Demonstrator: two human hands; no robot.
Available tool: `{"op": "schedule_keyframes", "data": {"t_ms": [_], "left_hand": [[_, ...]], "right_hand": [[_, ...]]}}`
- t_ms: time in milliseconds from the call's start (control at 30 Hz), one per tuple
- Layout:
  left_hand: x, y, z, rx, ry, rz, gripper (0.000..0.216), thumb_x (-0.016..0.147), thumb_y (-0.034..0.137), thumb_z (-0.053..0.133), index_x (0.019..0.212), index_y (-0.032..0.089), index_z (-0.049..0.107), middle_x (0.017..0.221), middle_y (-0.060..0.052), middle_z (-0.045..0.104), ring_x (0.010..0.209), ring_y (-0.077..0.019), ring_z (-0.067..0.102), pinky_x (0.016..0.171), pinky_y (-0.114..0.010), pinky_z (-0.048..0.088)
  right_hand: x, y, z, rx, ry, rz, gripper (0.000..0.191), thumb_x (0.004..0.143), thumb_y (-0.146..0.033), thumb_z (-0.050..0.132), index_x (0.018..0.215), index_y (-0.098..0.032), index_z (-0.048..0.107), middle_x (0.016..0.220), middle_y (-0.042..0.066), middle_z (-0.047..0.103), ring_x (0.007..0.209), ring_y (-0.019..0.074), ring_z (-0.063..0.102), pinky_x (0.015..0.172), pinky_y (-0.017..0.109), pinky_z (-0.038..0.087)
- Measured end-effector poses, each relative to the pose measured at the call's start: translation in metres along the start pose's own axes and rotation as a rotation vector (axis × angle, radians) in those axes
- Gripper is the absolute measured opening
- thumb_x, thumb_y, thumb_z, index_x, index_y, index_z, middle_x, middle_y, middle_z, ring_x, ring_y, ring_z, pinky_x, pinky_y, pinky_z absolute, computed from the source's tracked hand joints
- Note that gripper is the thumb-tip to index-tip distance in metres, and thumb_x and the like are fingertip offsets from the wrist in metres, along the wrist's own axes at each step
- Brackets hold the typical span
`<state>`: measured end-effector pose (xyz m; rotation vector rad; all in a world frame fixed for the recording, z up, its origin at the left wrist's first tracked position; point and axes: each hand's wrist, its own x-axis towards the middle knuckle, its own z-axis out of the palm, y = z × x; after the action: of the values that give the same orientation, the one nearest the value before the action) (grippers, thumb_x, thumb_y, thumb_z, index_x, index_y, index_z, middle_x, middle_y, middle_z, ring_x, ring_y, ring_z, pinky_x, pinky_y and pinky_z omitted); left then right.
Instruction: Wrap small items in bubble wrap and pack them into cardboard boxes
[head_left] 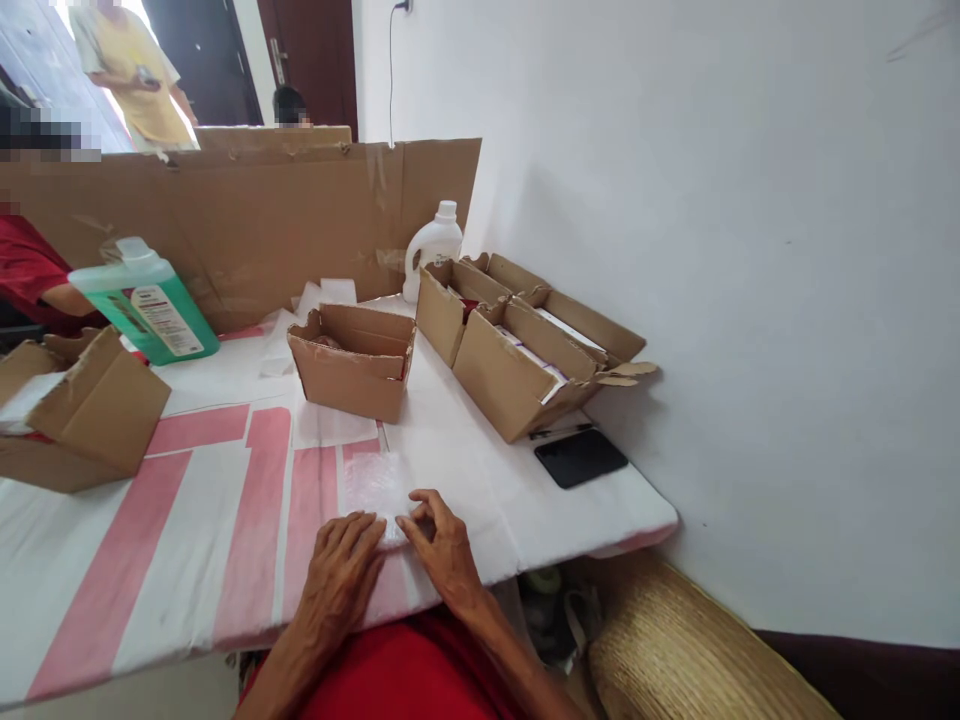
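Note:
A clear, wrinkled plastic bag or sheet (373, 482) lies flat on the table in front of me. My left hand (343, 555) rests on its near edge, fingers together and lying fairly flat. At the bag's near right corner is my right hand (442, 550), its thumb and forefinger apart and its other fingers curled. Whether the right fingertips touch the film I cannot tell. Just beyond the bag stands a small open cardboard box (349, 385), its contents mostly hidden.
Several cardboard boxes (495, 385) holding packets stand at right, near a black phone (581, 458). A white jug (435, 245) stands behind them. A green liquid bottle (154, 310) and another box (97, 420) are left. A cardboard partition (300, 215) crosses the back; people are beyond.

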<state>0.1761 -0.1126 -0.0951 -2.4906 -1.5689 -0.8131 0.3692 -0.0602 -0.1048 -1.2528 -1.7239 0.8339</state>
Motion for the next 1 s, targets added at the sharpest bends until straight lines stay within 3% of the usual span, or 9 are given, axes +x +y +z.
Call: {"op": "schedule_keyframes", "data": {"t_ms": [133, 233, 433, 533, 633, 700, 800, 867, 1000], "left_hand": [[0.002, -0.013, 0.002, -0.15, -0.063, -0.068, 0.055, 0.089, 0.011, 0.05, 0.143, 0.023, 0.052, 0.13, -0.012, 0.067, 0.121, -0.0254, 0.062, 0.1, -0.044, 0.052], [0.01, -0.019, -0.008, -0.341, -0.102, -0.166, 0.049, 0.087, 0.014, 0.05, 0.134, 0.023, 0.06, 0.125, -0.01, 0.07, 0.116, -0.0248, 0.065, 0.1, -0.044, 0.053], [0.052, -0.049, -0.013, -0.407, -0.063, -0.378, 0.037, 0.098, 0.037, 0.049, 0.13, 0.02, 0.059, 0.1, -0.006, 0.075, 0.076, -0.0157, 0.071, 0.067, -0.028, 0.058], [0.074, -0.067, -0.004, -0.366, 0.004, -0.475, 0.041, 0.099, 0.043, 0.047, 0.129, 0.017, 0.058, 0.089, -0.004, 0.073, 0.061, -0.0141, 0.065, 0.056, -0.028, 0.054], [0.083, -0.07, 0.003, -0.275, 0.114, -0.521, 0.046, 0.099, 0.042, 0.044, 0.136, 0.015, 0.053, 0.118, -0.015, 0.07, 0.095, -0.0233, 0.07, 0.082, -0.042, 0.057], [0.079, -0.062, 0.007, -0.23, 0.148, -0.489, 0.046, 0.099, 0.038, 0.045, 0.139, 0.017, 0.052, 0.139, -0.018, 0.06, 0.124, -0.0289, 0.06, 0.104, -0.051, 0.047], [0.064, -0.044, 0.018, -0.132, 0.026, -0.237, 0.049, 0.099, 0.03, 0.046, 0.147, 0.023, 0.047, 0.153, -0.013, 0.05, 0.146, -0.028, 0.041, 0.119, -0.05, 0.031], [0.053, -0.037, 0.029, -0.017, -0.067, -0.081, 0.061, 0.098, 0.033, 0.048, 0.156, 0.021, 0.034, 0.16, -0.014, 0.042, 0.152, -0.0285, 0.031, 0.123, -0.05, 0.024], [0.046, -0.041, 0.045, 0.088, -0.126, -0.073, 0.081, 0.093, 0.046, 0.053, 0.16, 0.012, 0.021, 0.162, -0.021, 0.035, 0.154, -0.0335, 0.025, 0.124, -0.054, 0.019]], "right_hand": [[0.004, 0.004, -0.018, -0.075, -0.181, -0.269, 0.073, 0.075, -0.029, 0.083, 0.14, -0.023, 0.049, 0.136, 0.014, 0.058, 0.125, 0.0307, 0.056, 0.103, 0.048, 0.05], [0.018, 0.006, -0.024, -0.139, -0.299, -0.396, 0.062, 0.078, -0.018, 0.076, 0.135, -0.021, 0.054, 0.143, 0.014, 0.055, 0.136, 0.0314, 0.046, 0.113, 0.053, 0.04], [0.066, 0.008, -0.012, -0.09, -0.199, -0.205, 0.006, 0.085, -0.017, 0.068, 0.088, -0.021, 0.065, 0.086, 0.003, 0.07, 0.084, 0.0205, 0.063, 0.08, 0.034, 0.051], [0.083, 0.007, -0.002, -0.108, -0.136, -0.069, 0.004, 0.089, -0.023, 0.067, 0.09, -0.021, 0.064, 0.078, 0.0, 0.068, 0.074, 0.0183, 0.063, 0.071, 0.03, 0.049], [0.087, 0.004, 0.006, -0.143, -0.069, 0.003, 0.011, 0.092, -0.026, 0.063, 0.102, -0.021, 0.064, 0.074, -0.001, 0.067, 0.071, 0.0185, 0.063, 0.068, 0.029, 0.049], [0.084, 0.003, 0.011, -0.192, -0.032, 0.032, 0.014, 0.093, -0.027, 0.062, 0.105, -0.02, 0.064, 0.075, 0.0, 0.066, 0.072, 0.02, 0.064, 0.07, 0.032, 0.051], [0.076, -0.001, 0.016, -0.291, 0.048, -0.006, 0.024, 0.095, -0.024, 0.057, 0.116, -0.016, 0.063, 0.092, 0.009, 0.069, 0.088, 0.0255, 0.066, 0.082, 0.04, 0.055], [0.072, -0.002, 0.02, -0.372, 0.074, -0.122, 0.035, 0.097, -0.019, 0.051, 0.131, -0.013, 0.058, 0.122, 0.019, 0.065, 0.118, 0.0307, 0.06, 0.1, 0.047, 0.051], [0.071, 0.003, 0.024, -0.454, -0.225, -0.434, 0.059, 0.097, -0.012, 0.043, 0.156, -0.014, 0.037, 0.161, 0.016, 0.037, 0.153, 0.0289, 0.028, 0.123, 0.051, 0.031]]}}
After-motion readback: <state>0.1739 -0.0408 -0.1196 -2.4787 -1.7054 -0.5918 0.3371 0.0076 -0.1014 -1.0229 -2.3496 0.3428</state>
